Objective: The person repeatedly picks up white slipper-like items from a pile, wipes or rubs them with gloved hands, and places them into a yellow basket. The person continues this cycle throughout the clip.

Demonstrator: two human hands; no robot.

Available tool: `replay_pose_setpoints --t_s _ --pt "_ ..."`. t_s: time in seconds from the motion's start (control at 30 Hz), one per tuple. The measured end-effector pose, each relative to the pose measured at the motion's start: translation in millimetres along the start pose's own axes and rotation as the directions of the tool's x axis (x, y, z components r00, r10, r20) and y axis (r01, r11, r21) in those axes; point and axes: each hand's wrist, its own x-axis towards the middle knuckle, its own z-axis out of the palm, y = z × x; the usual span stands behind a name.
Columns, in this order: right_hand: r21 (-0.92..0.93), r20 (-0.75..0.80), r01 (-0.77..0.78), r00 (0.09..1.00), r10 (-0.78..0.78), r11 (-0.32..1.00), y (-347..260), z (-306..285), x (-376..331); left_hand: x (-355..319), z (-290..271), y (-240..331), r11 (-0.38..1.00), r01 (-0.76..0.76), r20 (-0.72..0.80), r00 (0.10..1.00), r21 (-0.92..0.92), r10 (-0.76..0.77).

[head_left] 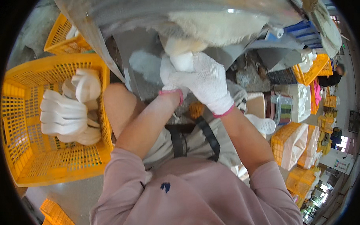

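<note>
White knitted gloves with pink cuffs cover both hands, which meet in front of me under a grey machine hood (144,12). Between them is a smooth white rounded piece (183,62); its kind is not clear. My right hand (210,77) wraps round its right side, fingers curled. My left hand (167,72) is closed at its left side, partly behind the right hand. Just above the piece hangs a fuzzy, cream-coloured wheel-like pad (220,27). The piece's upper end is at the pad's lower edge; whether they touch I cannot tell.
At my left stands a large yellow plastic basket (25,167) with several white curved pieces (65,114). Another yellow basket (52,37) is behind it. More yellow crates (284,142) line the right side, near a white clog (261,124). A person (334,77) is farther off.
</note>
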Motion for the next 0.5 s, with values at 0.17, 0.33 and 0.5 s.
replay_pose_setpoints --t_s 0.17,0.33,0.5 --pt "0.107 0.133 -0.143 0.983 0.129 0.984 -8.3 -23.2 -40.9 -4.2 -15.6 -12.3 0.608 -0.075 0.060 0.997 0.790 0.045" --pt "-0.290 0.260 -0.156 0.937 0.234 0.944 -27.9 -31.4 -85.6 4.7 3.6 -13.0 0.776 0.374 -0.277 0.782 -0.508 -0.558" --pt "-0.138 0.243 -0.217 0.938 0.246 0.966 -30.9 -35.4 -40.3 15.8 15.6 11.4 0.897 0.335 -0.213 0.891 -0.289 -0.402"
